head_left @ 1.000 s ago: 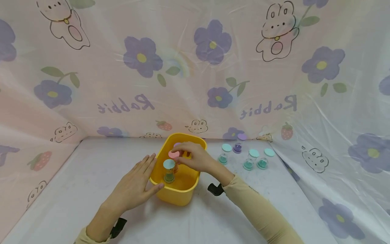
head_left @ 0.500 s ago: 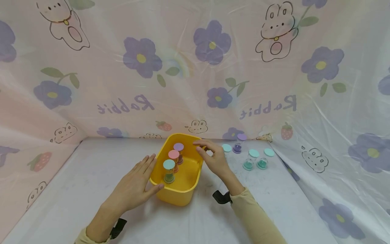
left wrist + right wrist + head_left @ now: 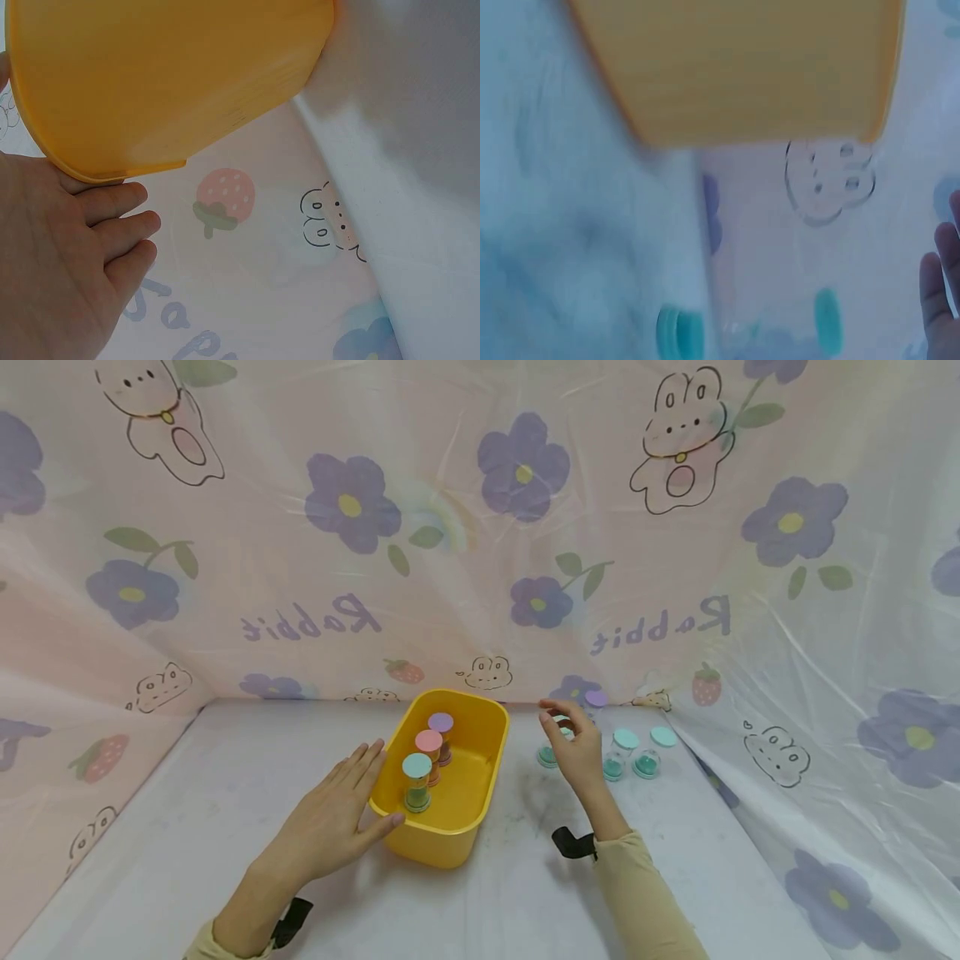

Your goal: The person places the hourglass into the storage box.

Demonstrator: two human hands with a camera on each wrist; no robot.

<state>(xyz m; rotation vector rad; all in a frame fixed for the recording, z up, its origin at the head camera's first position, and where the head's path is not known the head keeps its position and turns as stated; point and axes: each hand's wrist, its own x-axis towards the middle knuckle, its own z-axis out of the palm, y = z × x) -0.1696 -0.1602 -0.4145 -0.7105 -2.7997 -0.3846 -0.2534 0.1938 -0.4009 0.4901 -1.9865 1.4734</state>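
Note:
A yellow tub (image 3: 459, 839) stands mid-table and holds three upright sand timers: one teal-capped (image 3: 416, 781), one pink-capped (image 3: 429, 752), one purple-capped (image 3: 441, 734). My left hand (image 3: 330, 821) lies flat against the tub's left wall, fingers straight; the left wrist view shows those fingers (image 3: 112, 225) under the tub's rim (image 3: 150, 90). My right hand (image 3: 573, 739) hovers empty, fingers loosely spread, over a teal timer (image 3: 547, 753) to the right of the tub. The right wrist view is blurred, showing the tub (image 3: 742, 67) and teal caps (image 3: 679, 334).
More timers stand at the back right: a purple one (image 3: 596, 700) and two teal ones (image 3: 613, 764) (image 3: 647, 762). A patterned plastic sheet (image 3: 480, 527) walls the table at the back and both sides. The grey tabletop (image 3: 187, 827) stretches left and front.
My right hand let go of the pink-capped timer in the tub, then moved out and right to above the teal timers. The left hand has stayed on the tub.

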